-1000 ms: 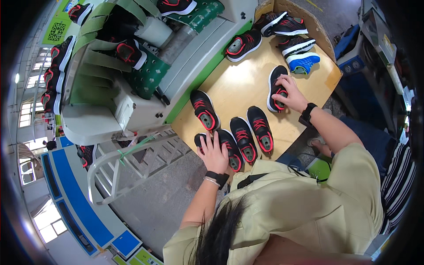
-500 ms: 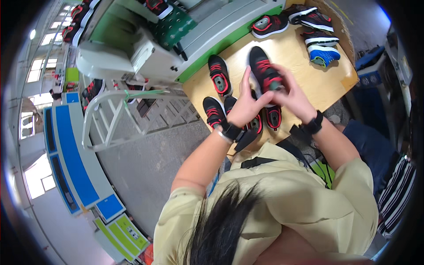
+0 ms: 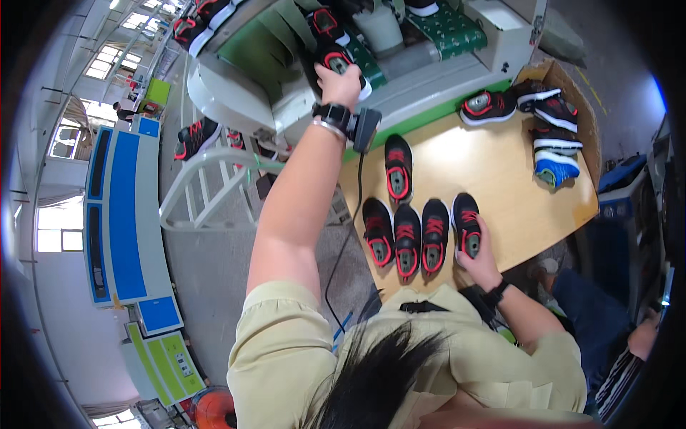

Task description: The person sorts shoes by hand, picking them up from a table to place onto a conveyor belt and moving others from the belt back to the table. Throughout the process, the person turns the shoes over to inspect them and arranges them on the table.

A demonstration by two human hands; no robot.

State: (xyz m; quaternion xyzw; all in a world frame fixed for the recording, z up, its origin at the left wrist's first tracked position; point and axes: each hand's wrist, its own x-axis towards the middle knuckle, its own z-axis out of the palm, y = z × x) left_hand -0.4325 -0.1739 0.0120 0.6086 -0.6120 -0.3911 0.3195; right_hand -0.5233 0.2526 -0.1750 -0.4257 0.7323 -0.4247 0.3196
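Note:
My left arm is stretched forward to the green conveyor. There my left hand (image 3: 339, 87) has its fingers closed round the heel end of a black sneaker (image 3: 334, 58) with red trim. My right hand (image 3: 480, 256) grips the heel end of another black-and-red sneaker (image 3: 466, 211), which rests at the right end of a row on the wooden table (image 3: 504, 193). Left of it in that row stand several matching sneakers, among them one with red laces (image 3: 434, 229). A single sneaker (image 3: 398, 168) sits just beyond the row, toe away from me.
Beyond the table stands a pale machine (image 3: 421, 89) with a green belt (image 3: 450, 32). More dark sneakers (image 3: 487, 107) and a blue shoe (image 3: 557, 168) lie at the table's far right, by a cardboard sheet (image 3: 572, 93). A metal rail frame (image 3: 196, 186) stands left. A person's leg (image 3: 607, 314) shows at right.
Both hands were together on one sneaker above the table. Now they are apart: the left has reached forward onto a sneaker at the conveyor, the right holds one in the row. The view has shifted.

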